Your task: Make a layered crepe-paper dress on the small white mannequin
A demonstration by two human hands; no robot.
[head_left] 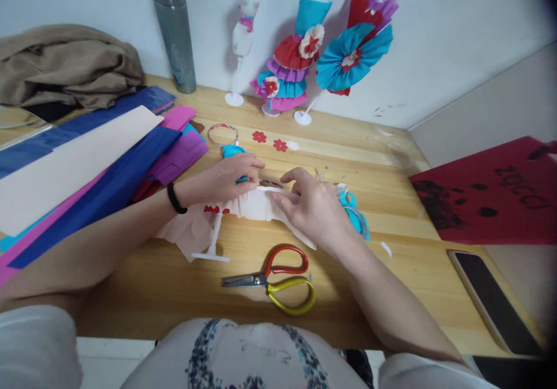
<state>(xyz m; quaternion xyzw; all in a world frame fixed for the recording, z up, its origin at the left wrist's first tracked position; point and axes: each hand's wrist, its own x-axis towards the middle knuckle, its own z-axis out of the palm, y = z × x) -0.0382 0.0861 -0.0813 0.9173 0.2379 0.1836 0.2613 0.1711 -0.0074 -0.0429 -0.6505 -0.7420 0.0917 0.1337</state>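
Observation:
A strip of white crepe paper (256, 203), gathered in small folds, lies between my hands above the table. My left hand (232, 177) pinches its upper edge, with fingers closed. My right hand (311, 203) holds the strip farther right between thumb and fingers. Under the strip, a white doll stand (213, 244) lies on its side, with a bit of red trim (213, 208) beside its pole. Blue paper (234, 150) shows just beyond my left hand. Scissors (265, 280) with one red and one yellow handle lie nearer to me.
Along the wall stand a bottle (176, 47), a bare mannequin (248, 24) and paper-dressed figures (291, 64). Paper sheets (78, 166) cover the left side. Red paper flowers (259, 137) lie beyond my hands. At the right are a phone (491, 302) and a red bag (491, 195).

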